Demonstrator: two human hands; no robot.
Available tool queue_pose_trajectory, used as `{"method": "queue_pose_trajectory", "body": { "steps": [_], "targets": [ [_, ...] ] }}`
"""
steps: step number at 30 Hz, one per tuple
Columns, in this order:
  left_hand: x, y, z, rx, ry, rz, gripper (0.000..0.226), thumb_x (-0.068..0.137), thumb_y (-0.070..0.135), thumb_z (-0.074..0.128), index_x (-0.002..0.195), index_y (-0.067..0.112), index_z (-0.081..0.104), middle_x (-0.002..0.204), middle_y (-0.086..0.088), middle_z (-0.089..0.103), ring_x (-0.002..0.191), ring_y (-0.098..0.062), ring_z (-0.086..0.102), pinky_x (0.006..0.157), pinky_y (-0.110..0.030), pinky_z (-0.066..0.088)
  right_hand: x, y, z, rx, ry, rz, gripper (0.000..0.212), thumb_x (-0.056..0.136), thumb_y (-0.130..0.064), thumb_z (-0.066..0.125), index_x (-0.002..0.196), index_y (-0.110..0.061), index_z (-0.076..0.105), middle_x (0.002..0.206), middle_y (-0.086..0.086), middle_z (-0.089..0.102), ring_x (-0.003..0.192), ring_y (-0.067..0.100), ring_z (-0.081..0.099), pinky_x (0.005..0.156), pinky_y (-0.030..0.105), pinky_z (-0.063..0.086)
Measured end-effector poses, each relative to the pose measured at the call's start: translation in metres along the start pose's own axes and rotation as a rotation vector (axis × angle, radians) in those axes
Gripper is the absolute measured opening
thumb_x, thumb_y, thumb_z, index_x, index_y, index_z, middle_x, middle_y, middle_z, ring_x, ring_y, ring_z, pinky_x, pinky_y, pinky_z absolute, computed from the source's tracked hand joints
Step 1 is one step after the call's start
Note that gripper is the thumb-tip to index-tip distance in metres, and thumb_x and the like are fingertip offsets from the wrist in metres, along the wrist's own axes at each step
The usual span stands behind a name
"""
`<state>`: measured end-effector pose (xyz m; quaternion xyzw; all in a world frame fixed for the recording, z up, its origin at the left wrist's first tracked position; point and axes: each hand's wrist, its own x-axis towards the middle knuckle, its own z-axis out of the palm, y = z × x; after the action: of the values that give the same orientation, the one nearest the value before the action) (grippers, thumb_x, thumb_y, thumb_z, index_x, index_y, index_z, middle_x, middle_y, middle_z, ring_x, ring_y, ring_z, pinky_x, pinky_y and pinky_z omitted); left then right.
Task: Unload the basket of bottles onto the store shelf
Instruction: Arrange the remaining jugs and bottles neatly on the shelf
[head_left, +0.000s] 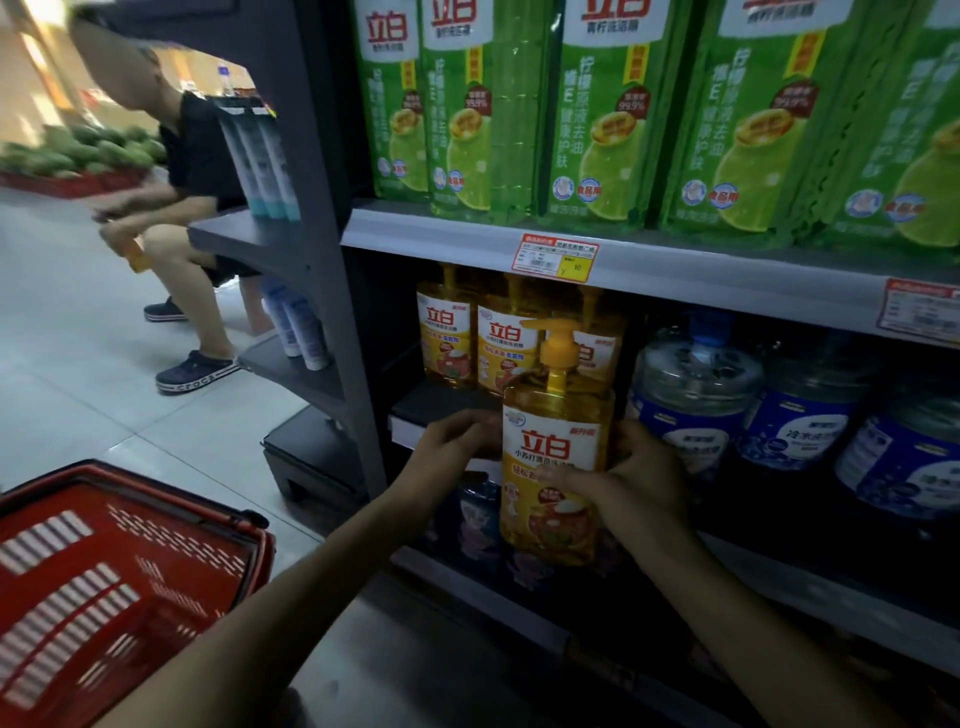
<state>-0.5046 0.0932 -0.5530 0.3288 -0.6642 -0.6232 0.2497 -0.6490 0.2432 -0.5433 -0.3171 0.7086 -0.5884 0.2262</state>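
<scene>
Amber-yellow plastic, orange pump on top: the pump bottle (558, 457) is hanging upright just in front of the shelf (436, 402), not yet standing on it.

Head view (the only one).

- The right hand (634, 483) is wrapping the bottle's right side, with the thumb lying across the front label. Its grip is clamped on the bottle.
- The left hand (452, 447) is closing on the left edge, fingers curling round behind. Its grip is on the bottle too, and is looking lighter.
- Judgement: two hands are being used because the bottle is tall and full. One is carrying while the other is steadying it.
- The label is facing outward, like the matching bottles (506, 343) standing at the back of the shelf. Judged reason: the bottle is heading for the bare strip in front of them, face out.
- The pump head is sitting below the board with the price tag (556, 257), so it is looking free to go in upright.
- Water jugs (696, 395) are crowding in just beside the bottle on the right, leaving the right hand little room there.
- The basket (156, 525) is sitting on the floor at lower left, well apart. The part in view is holding no bottles (its near corner is out of frame).
- Green refill packs (597, 114) are filling the shelf above.
- A seated person (182, 171) is at far left, taking no part.
</scene>
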Motion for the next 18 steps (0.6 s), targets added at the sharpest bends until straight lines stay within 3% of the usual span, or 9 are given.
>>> {"method": "queue_pose_trajectory", "body": {
  "steps": [3, 6, 9, 11, 13, 18],
  "targets": [
    [-0.012, 0.005, -0.016, 0.024, -0.067, -0.013, 0.024, 0.103, 0.024, 0.057, 0.124, 0.022, 0.069, 0.118, 0.004, 0.075, 0.105, -0.006, 0.071, 0.071, -0.015, 0.054, 0.010, -0.003, 0.020, 0.020, -0.024, -0.006, 0.053, 0.068, -0.002, 0.092, 0.109, -0.019, 0.064, 0.090, -0.016, 0.068, 0.064, -0.015, 0.065, 0.046, 0.009, 0.048],
    [-0.017, 0.005, -0.027, 0.034, -0.081, 0.016, 0.023, 0.101, 0.025, 0.063, 0.123, 0.031, 0.065, 0.119, 0.011, 0.072, 0.097, 0.004, 0.071, 0.067, -0.010, 0.054, 0.016, -0.005, 0.039, -0.007, -0.022, -0.017, 0.056, 0.065, -0.012, 0.096, 0.109, -0.026, 0.065, 0.092, -0.018, 0.069, 0.085, -0.005, 0.068, 0.061, 0.017, 0.054],
    [-0.020, 0.002, -0.032, 0.036, -0.015, 0.082, 0.038, 0.090, 0.039, 0.072, 0.125, 0.025, 0.066, 0.114, 0.008, 0.076, 0.099, -0.003, 0.074, 0.077, -0.018, 0.059, 0.020, -0.006, 0.060, -0.027, -0.013, -0.022, 0.062, 0.061, -0.023, 0.099, 0.114, -0.026, 0.067, 0.098, -0.016, 0.073, 0.095, 0.006, 0.071, 0.077, 0.034, 0.061],
    [-0.020, -0.001, -0.034, 0.031, 0.053, 0.098, 0.052, 0.082, 0.049, 0.076, 0.126, 0.024, 0.068, 0.114, 0.008, 0.077, 0.104, -0.009, 0.074, 0.088, -0.029, 0.062, 0.022, -0.008, 0.074, -0.044, -0.006, -0.040, 0.065, 0.059, -0.028, 0.100, 0.114, -0.027, 0.066, 0.099, -0.017, 0.072, 0.094, 0.006, 0.070, 0.076, 0.033, 0.061],
    [-0.018, -0.004, -0.038, 0.010, 0.120, 0.110, 0.047, 0.084, 0.048, 0.079, 0.123, 0.024, 0.070, 0.111, 0.010, 0.078, 0.102, -0.009, 0.075, 0.092, -0.036, 0.061, 0.023, -0.009, 0.087, -0.056, -0.009, -0.054, 0.063, 0.059, -0.031, 0.099, 0.112, -0.032, 0.064, 0.100, -0.018, 0.071, 0.094, 0.004, 0.069, 0.074, 0.029, 0.057],
    [-0.012, -0.007, -0.052, -0.008, 0.191, 0.123, 0.045, 0.083, 0.045, 0.083, 0.120, 0.022, 0.072, 0.110, 0.008, 0.079, 0.101, -0.007, 0.075, 0.094, -0.039, 0.061, 0.030, -0.012, 0.110, -0.070, -0.060, -0.082, 0.069, 0.065, -0.025, 0.096, 0.125, -0.030, 0.063, 0.112, -0.012, 0.072, 0.102, 0.008, 0.068, 0.086, 0.037, 0.060]
  ]
}}
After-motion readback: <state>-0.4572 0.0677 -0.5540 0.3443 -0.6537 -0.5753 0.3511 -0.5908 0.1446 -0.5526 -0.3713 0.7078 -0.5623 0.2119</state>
